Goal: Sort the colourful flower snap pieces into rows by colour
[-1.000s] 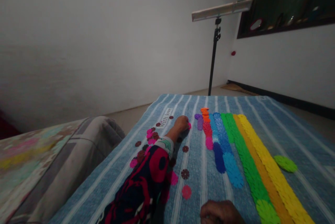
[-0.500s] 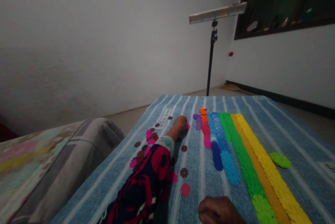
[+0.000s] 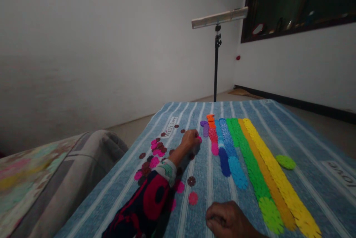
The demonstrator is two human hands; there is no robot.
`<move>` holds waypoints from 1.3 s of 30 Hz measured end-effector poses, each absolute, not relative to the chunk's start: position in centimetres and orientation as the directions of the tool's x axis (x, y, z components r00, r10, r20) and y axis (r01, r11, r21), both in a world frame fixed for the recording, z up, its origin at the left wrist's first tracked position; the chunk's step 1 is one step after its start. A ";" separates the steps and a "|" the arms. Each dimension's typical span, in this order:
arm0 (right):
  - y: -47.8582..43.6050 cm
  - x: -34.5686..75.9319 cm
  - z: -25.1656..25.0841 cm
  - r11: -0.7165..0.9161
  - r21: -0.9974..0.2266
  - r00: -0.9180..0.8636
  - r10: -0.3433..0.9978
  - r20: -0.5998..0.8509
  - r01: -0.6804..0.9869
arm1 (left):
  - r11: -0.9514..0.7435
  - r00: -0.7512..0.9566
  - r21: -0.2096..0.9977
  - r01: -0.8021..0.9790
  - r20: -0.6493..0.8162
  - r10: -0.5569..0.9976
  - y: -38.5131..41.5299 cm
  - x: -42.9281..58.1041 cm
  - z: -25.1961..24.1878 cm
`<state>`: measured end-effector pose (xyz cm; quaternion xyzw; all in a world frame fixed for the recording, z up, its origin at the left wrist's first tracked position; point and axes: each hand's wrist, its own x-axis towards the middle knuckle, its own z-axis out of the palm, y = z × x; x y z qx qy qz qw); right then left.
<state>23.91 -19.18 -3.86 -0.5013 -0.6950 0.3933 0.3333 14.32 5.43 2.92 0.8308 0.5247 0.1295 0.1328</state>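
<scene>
Reaching across the striped cloth, my left hand (image 3: 190,140) is closed in a pinch on a pink disc (image 3: 199,139), which pokes out past the fingertips. Just right of it, overlapping rows of notched discs lie by colour: a purple row (image 3: 205,130), a red-pink row (image 3: 213,137), a dark blue row (image 3: 224,162), a light blue row (image 3: 237,173). Loose brown and magenta discs (image 3: 154,162) scatter left of and beneath my left forearm. My right hand (image 3: 229,219) rests curled at the near edge; whatever its fingers hold is hidden. A coral disc (image 3: 193,198) lies beside it.
Longer green (image 3: 247,160), orange (image 3: 267,171) and yellow (image 3: 280,175) rows run down the right side, with a lime disc pile (image 3: 286,162) beyond them. A light on a black stand (image 3: 216,63) rises behind the surface. A cloth-covered piece of furniture (image 3: 91,163) stands left.
My left hand has come slightly nearer and to the right, towards the red-pink row, carrying the pink disc. My right hand stays curled in place. The whole view has shifted a little.
</scene>
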 end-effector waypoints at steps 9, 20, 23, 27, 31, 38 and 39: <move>-19.5 23.8 -3.2 0.192 -0.831 -0.263 0.963 0.057 0.522 | -0.582 0.651 0.490 0.649 0.039 0.758 0.7 16.3 2.5; -19.7 23.8 -2.6 0.170 -0.855 -0.241 0.969 0.055 0.490 | -0.647 0.700 0.459 0.608 0.073 0.710 0.1 17.2 0.3; -19.7 23.8 -2.5 0.180 -0.846 -0.250 0.967 0.057 0.502 | -0.672 0.701 0.420 0.610 0.111 0.705 0.0 17.2 0.1; -19.8 23.8 -2.2 0.187 -0.843 -0.263 0.963 0.056 0.504 | -0.630 0.652 0.430 0.647 0.117 0.749 -0.7 17.0 0.6; -19.8 23.8 -2.2 0.178 -0.842 -0.254 0.966 0.050 0.510 | -0.601 0.612 0.417 0.682 0.124 0.781 -1.3 16.6 0.9; -19.8 23.9 -2.2 0.193 -0.840 -0.256 0.964 0.066 0.507 | -0.612 0.621 0.441 0.656 0.145 0.770 -1.4 16.0 -0.5; -19.8 23.9 -2.1 0.193 -0.840 -0.254 0.965 0.068 0.507 | -0.620 0.626 0.449 0.644 0.157 0.764 -1.4 16.0 -0.7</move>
